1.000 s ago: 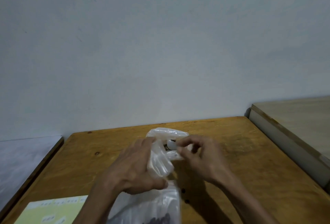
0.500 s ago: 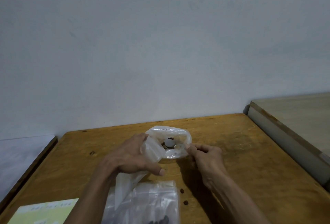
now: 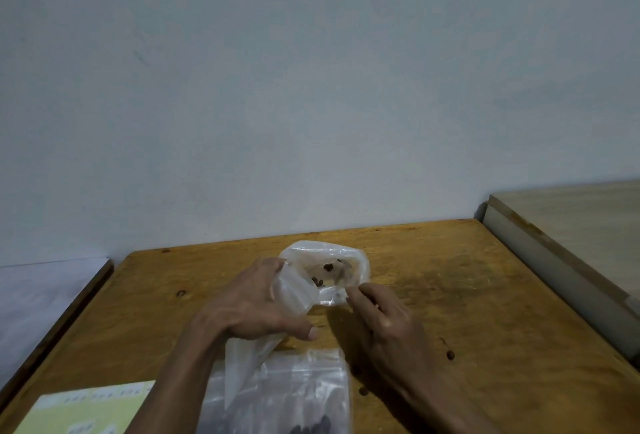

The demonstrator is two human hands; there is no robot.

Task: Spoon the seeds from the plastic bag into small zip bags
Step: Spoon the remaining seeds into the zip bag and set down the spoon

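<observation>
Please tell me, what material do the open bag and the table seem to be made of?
Open bag: thin, soft translucent plastic, seemingly; it crumples, and dark seeds show inside. Table: probably wood with a worn orange-brown varnish; grain and dark knots are visible.

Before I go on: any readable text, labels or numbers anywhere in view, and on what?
Nothing can be read.
Yellow-green sheet at the table's near left corner: rows of small white labels with dark marks, too blurred to read.
Plastic bag, zip bags, wooden table and wall: no print visible.
</observation>
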